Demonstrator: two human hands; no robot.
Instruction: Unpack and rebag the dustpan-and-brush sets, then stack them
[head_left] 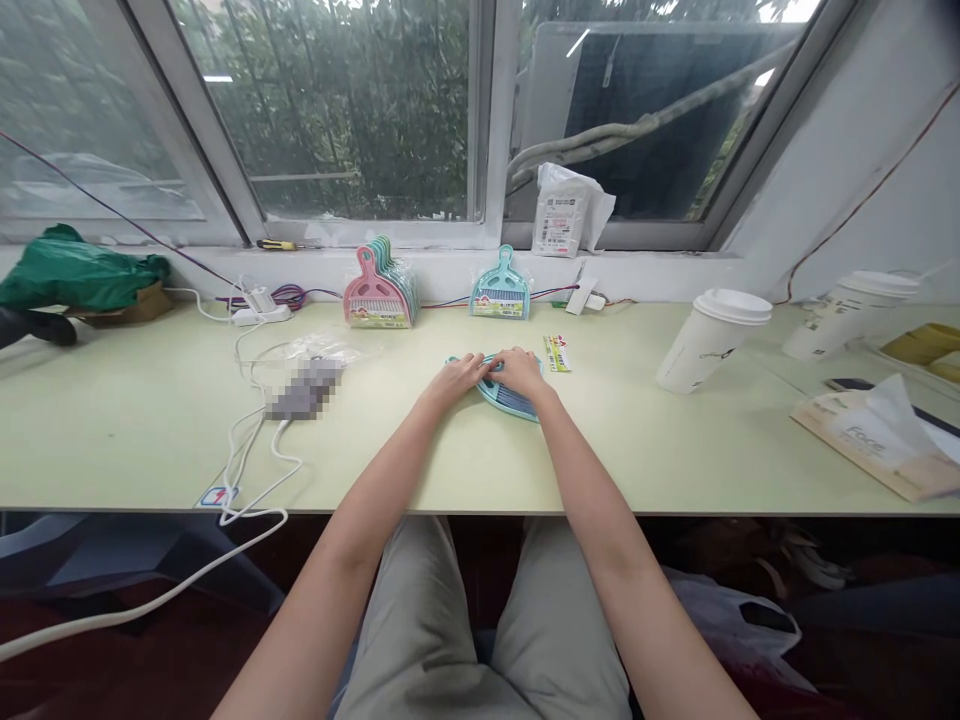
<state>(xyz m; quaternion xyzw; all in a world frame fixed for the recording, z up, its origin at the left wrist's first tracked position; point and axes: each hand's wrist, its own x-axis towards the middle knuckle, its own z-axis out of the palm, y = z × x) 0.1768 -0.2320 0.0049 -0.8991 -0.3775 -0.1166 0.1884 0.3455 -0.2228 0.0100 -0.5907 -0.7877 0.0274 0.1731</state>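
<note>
A teal mini dustpan-and-brush set (pixel 511 400) lies on the table in front of me, its handle pointing left. My left hand (pixel 459 376) is closed around the handle end. My right hand (pixel 519 371) is closed over the upper part of the set, covering much of it, and its fingertips meet those of the left hand. Just right of my right hand lies a printed label card (pixel 557 353). Behind stand a packaged teal dustpan set (pixel 501 290) and a row of several packaged sets with a pink one (pixel 377 290) in front.
To the left lie a clear plastic wrapper (pixel 330 345), a pixelated dark object (pixel 306 389), white cables (pixel 244 445) and a power strip (pixel 261 314). A white paper cup (pixel 709 342) and a tissue pack (pixel 874 440) are on the right. The table's front edge (pixel 480 512) runs above my lap.
</note>
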